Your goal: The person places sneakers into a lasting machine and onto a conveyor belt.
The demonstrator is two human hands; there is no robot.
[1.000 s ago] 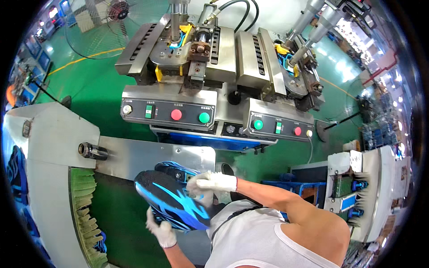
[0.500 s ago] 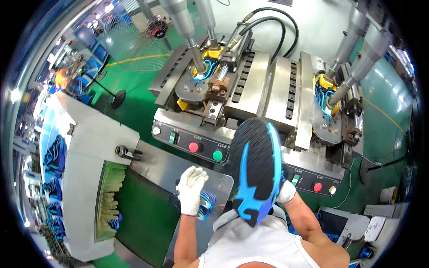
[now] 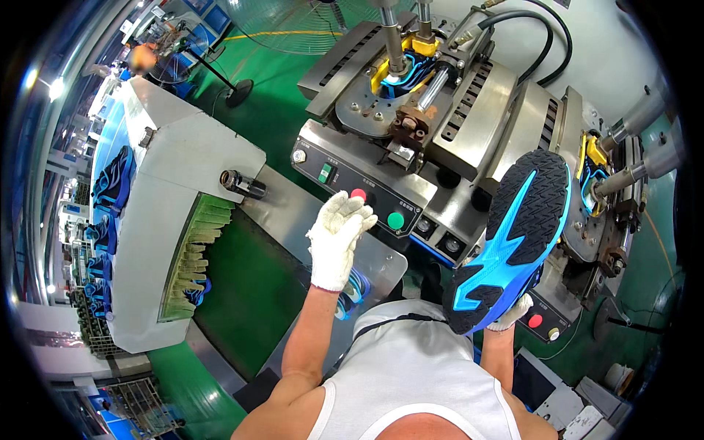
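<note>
My right hand point(image 3: 511, 314), in a white knit glove, grips a sneaker point(image 3: 517, 238) from beneath. The sneaker's black and light-blue sole faces up and hides most of the fingers. My left hand point(image 3: 337, 242), also gloved, is open with fingers stretched, close to a red button point(image 3: 358, 194) on the left control panel. Whether its fingertips touch the panel I cannot tell. Partly behind the left wrist, another blue shoe point(image 3: 355, 292) lies on the metal table. In the left press a blue shoe point(image 3: 411, 77) sits between yellow pads under metal rods.
The right press point(image 3: 587, 235) also has a blue shoe between yellow pads. A conveyor point(image 3: 242, 293) runs from a grey machine housing point(image 3: 191, 150) with a green strip curtain. More blue shoes point(image 3: 114, 180) line the far left. A large fan point(image 3: 290, 18) stands behind.
The view has shifted. My left hand has moved forward, nearer the red button. The sneaker in my right hand has moved right, away from the left control panel, and tilted.
</note>
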